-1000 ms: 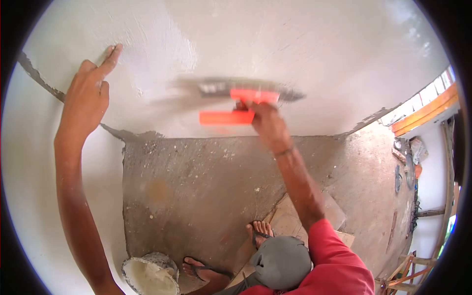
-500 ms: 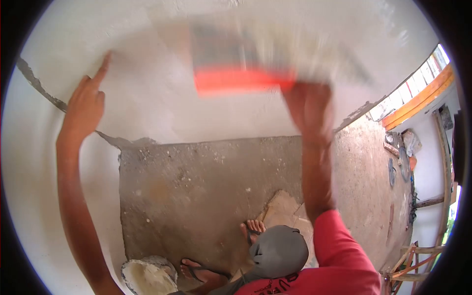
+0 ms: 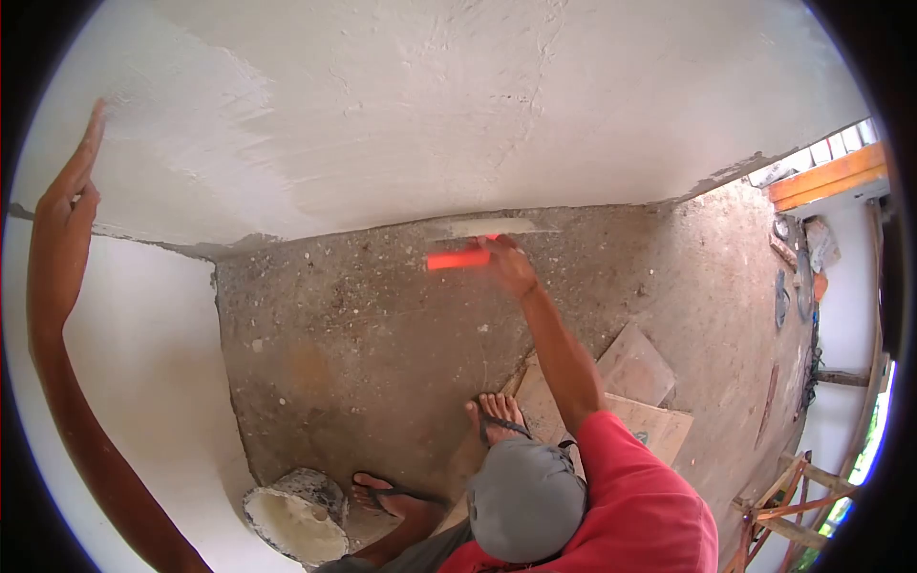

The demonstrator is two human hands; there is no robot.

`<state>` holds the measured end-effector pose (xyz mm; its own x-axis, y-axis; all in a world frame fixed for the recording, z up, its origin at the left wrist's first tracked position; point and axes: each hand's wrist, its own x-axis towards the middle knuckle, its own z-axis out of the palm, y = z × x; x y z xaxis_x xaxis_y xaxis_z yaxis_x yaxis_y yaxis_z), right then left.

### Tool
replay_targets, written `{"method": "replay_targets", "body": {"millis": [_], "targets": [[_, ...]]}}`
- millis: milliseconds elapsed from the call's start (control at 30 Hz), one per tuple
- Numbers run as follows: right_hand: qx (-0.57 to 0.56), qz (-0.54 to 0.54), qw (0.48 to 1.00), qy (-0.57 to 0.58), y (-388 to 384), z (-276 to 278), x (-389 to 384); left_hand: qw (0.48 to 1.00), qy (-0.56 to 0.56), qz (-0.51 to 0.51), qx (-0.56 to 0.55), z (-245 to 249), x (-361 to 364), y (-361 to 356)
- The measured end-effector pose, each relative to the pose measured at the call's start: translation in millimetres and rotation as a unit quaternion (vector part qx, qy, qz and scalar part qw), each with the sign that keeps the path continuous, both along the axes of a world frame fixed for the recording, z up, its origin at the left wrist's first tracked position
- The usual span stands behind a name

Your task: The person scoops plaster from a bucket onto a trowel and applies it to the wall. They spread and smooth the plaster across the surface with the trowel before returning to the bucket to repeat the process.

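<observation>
My right hand [image 3: 511, 267] is closed round the bright red handle of a plastering trowel [image 3: 501, 227]. Its blade is seen nearly edge-on, pale with plaster, low by the foot of the wall. The plastered wall [image 3: 411, 115] is pale and smooth in parts, with ridges and streaks elsewhere. Far to the left, my left hand [image 3: 65, 215] is raised with a finger stretched up against the wall surface, and nothing is held in it.
A plaster-crusted bucket [image 3: 301, 516] stands at the lower left, beside the side wall [image 3: 143, 353]. Cardboard pieces [image 3: 640, 368] lie on the rough floor [image 3: 363, 325] near my sandalled feet [image 3: 497, 418]. A wooden frame [image 3: 793, 501] stands at the lower right.
My right hand has brought the trowel down from high on the wall to its base, turning the blade edge-on. My left hand has shifted left in view.
</observation>
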<state>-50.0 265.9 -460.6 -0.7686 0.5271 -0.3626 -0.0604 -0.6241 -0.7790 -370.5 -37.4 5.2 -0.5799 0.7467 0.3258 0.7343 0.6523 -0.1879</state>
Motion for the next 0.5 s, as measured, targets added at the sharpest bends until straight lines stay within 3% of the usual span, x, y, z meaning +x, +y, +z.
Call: {"method": "replay_targets", "body": {"millis": [67, 167, 233, 367, 433, 467, 500], "targets": [[0.012, -0.023, 0.998, 0.049, 5, -6, -16, 0.997, 0.059, 0.038, -0.026, -4, 6, 4], [-0.029, -0.004, 0.991, 0.128, 14, -4, -30, 0.998, 0.031, 0.059, 0.006, -8, 13, 9], [-0.014, -0.004, 0.994, 0.109, 19, 13, -33, 0.999, 0.007, 0.050, 0.020, -6, 20, 11], [0.028, -0.028, 0.997, 0.061, 14, 132, -30, 0.996, -0.030, -0.019, 0.080, -8, 22, 11], [0.264, -0.003, 0.959, 0.101, 12, 219, -28, 0.992, -0.077, -0.001, 0.103, -4, 30, 15], [0.445, -0.001, 0.893, 0.073, 12, 262, -26, 0.989, -0.103, 0.008, 0.111, -3, 34, 16], [0.605, -0.031, 0.795, 0.037, 11, 306, -25, 0.989, -0.100, 0.003, 0.114, -4, 33, 15]]}}
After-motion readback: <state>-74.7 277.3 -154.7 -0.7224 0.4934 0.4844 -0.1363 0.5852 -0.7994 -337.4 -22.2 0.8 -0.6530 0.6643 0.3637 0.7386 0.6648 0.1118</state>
